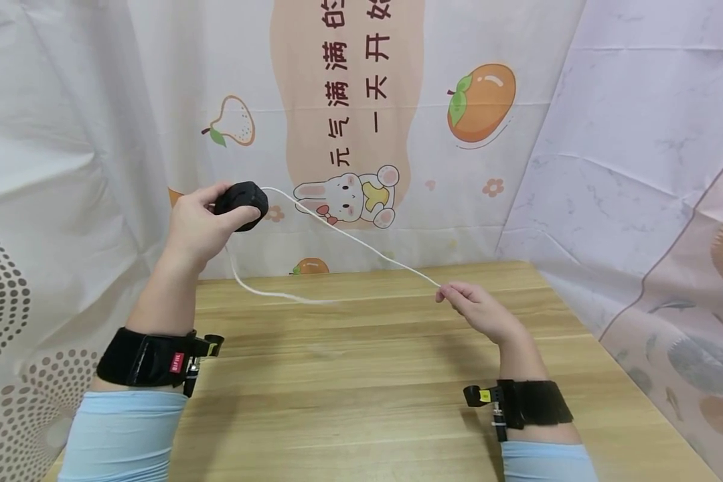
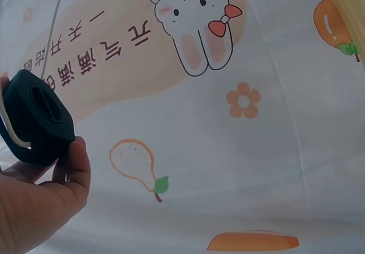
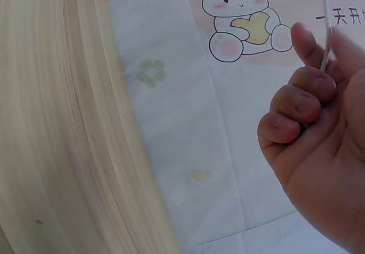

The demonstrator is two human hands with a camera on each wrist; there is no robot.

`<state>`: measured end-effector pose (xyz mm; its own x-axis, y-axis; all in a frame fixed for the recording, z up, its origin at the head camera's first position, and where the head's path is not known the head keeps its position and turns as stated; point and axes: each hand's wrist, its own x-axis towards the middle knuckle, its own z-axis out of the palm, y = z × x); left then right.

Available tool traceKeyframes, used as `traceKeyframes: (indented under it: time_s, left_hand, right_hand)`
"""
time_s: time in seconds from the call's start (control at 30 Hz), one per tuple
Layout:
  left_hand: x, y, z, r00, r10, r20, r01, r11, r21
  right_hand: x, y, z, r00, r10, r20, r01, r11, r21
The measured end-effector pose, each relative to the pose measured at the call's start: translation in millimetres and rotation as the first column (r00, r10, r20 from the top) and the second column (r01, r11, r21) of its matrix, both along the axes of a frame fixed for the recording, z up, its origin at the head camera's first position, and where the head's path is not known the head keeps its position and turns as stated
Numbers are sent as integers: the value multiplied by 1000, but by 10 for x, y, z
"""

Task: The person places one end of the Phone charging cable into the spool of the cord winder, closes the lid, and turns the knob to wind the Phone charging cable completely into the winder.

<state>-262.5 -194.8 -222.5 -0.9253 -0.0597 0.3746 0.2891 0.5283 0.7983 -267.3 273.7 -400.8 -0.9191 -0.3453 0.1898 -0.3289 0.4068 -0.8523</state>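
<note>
My left hand (image 1: 197,224) grips a small black block (image 1: 244,201) with angled sides, raised above the table's back edge. In the left wrist view a dark slot shows on one face of the block (image 2: 43,114). A thin white cord (image 1: 361,242) leaves the block and slopes down to the right. My right hand (image 1: 482,311) pinches that cord, lower and to the right; its other fingers are curled in the right wrist view. Another length of white cord (image 1: 265,292) hangs from the block's underside and trails rightward, its end blurred.
A wood-grain table (image 1: 337,402) lies below both hands. Behind it hangs a printed curtain (image 1: 361,134) with a rabbit, fruit and writing; more curtains (image 1: 638,167) close off the sides. Each wrist wears a black strap (image 1: 147,358) with a small camera.
</note>
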Motion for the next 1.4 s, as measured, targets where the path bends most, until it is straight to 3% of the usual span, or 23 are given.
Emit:
traceKeyframes:
  time_s: [0.53, 0.73, 0.83, 0.93, 1.07, 1.2, 1.4]
  left_hand:
    - [57, 91, 73, 1000, -21, 8, 21, 999, 26]
    - [97, 251, 136, 998, -63, -21, 64, 997, 52]
    - [112, 355, 184, 997, -69, -38, 71, 997, 37]
    - [134, 456, 249, 995, -86, -43, 87, 996, 20]
    - [169, 587, 351, 986, -160, -47, 161, 987, 26]
    - [227, 680, 434, 979, -197, -55, 198, 980, 17]
    - [304, 725, 500, 975, -203, -85, 203, 979, -12]
  right_hand:
    - [1, 66, -64, 1000, -29, -1, 29, 1000, 2]
    - [-7, -1, -119, 999, 34, 16, -35, 998, 61]
    - [-19, -60, -146, 998, 69, -14, -67, 991, 113]
    - [-29, -153, -147, 993, 106, -59, -94, 979, 183]
    - [-14, -326, -110, 982, 159, -98, -125, 949, 288]
    - [-4, -488, -94, 983, 172, -60, -145, 941, 307]
    - [-15, -615, -140, 981, 189, 30, -190, 937, 292]
